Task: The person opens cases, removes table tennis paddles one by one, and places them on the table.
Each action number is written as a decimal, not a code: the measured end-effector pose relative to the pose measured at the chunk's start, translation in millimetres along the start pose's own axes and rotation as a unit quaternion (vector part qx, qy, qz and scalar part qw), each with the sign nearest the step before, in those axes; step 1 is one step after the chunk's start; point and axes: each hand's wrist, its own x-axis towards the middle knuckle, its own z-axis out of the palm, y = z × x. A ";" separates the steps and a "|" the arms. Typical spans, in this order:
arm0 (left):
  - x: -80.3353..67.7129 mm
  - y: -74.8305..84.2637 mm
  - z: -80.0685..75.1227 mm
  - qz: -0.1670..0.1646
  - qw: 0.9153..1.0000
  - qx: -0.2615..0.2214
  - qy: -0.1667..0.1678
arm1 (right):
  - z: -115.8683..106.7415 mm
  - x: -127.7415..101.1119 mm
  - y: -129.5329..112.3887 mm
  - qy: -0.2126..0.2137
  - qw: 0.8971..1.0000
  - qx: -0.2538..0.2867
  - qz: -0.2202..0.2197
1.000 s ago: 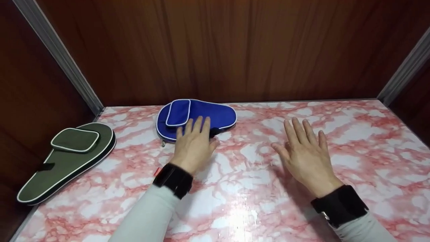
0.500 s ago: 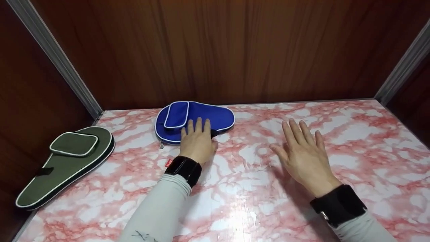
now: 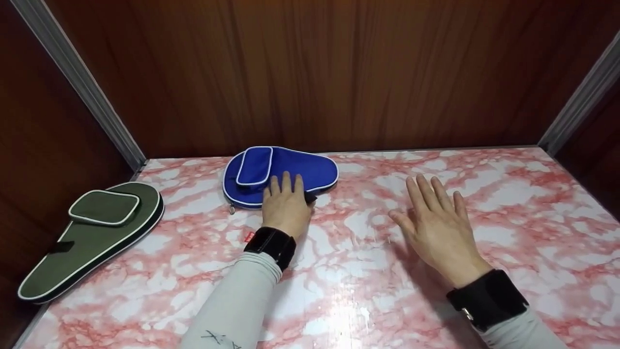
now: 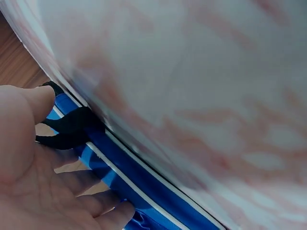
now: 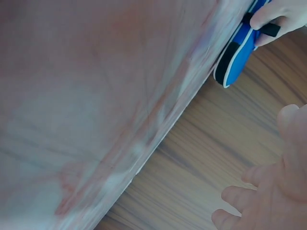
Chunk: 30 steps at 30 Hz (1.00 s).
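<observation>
Cases (image 3: 310,165) (image 3: 104,242), two, fingers (image 3: 286,183) at one

Pink-and-white marbled tabletop (image 3: 358,271) leaves passage at lower centre. A paddle-shaped blue fabric case (image 3: 305,167) obstructs left of centre; brown wood-grain panelling (image 3: 329,72) bars the top.

Tabletop (image 3: 358,228), seemingly glossy: blue case (image 3: 305,167), green case (image 3: 99,240)
</observation>
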 end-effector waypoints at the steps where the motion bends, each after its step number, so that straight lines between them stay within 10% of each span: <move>1: 0.3 0.1 0.7 0.001 1.000 0.002 0.001 | -0.1 -0.2 0.0 0.000 1.000 0.001 0.000; 30: -11.5 -5.4 -7.9 0.038 0.999 -0.022 -0.017 | 1.4 -0.2 0.7 0.005 1.000 -0.002 -0.011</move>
